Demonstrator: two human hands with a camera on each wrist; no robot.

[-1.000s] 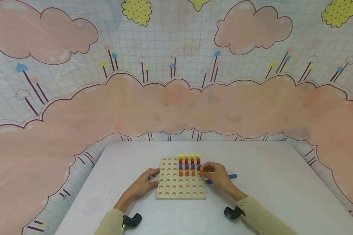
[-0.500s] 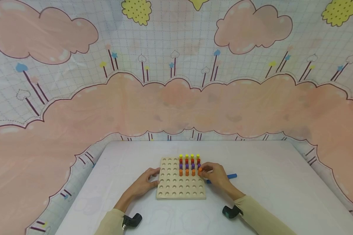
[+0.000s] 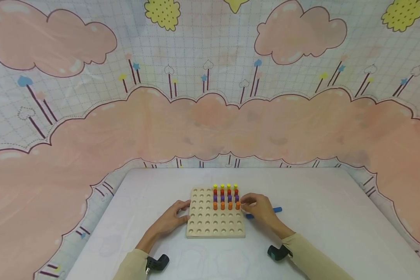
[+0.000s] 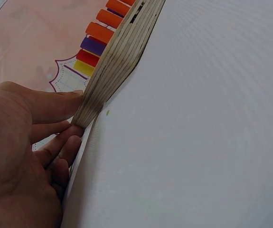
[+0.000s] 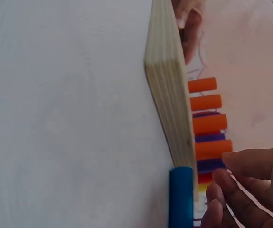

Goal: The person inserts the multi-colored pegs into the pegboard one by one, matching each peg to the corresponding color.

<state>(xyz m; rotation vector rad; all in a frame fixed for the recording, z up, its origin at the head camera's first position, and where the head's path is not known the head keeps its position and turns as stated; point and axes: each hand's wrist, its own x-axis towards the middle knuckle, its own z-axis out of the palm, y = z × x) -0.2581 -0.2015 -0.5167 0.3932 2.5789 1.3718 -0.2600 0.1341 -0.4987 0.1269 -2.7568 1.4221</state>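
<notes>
A square wooden pegboard (image 3: 213, 229) lies on the white table. Rows of short pegs stand in its right part: yellow (image 3: 222, 186), red (image 3: 222, 192), purple (image 3: 222, 198) and orange (image 3: 222, 205). At the board's left side rests my left hand (image 3: 173, 217), thumb and fingertips against the edge. My right hand (image 3: 260, 210) is by the right edge, at the rightmost orange peg (image 5: 213, 149), which stands upright in its hole. The thumb tip is right at that peg's top, and the other fingers are bent loosely beside it.
Something blue and rod-like (image 3: 277, 210) lies on the table beyond the right hand, its middle hidden by that hand. Its near end (image 5: 181, 190) shows close to the board's edge. A cloud-patterned cloth (image 3: 210, 124) hangs behind the table.
The right hand has set the rightmost orange peg, tilted at first, upright in the row, let go and drawn slightly right. The left hand has stayed at the board.
</notes>
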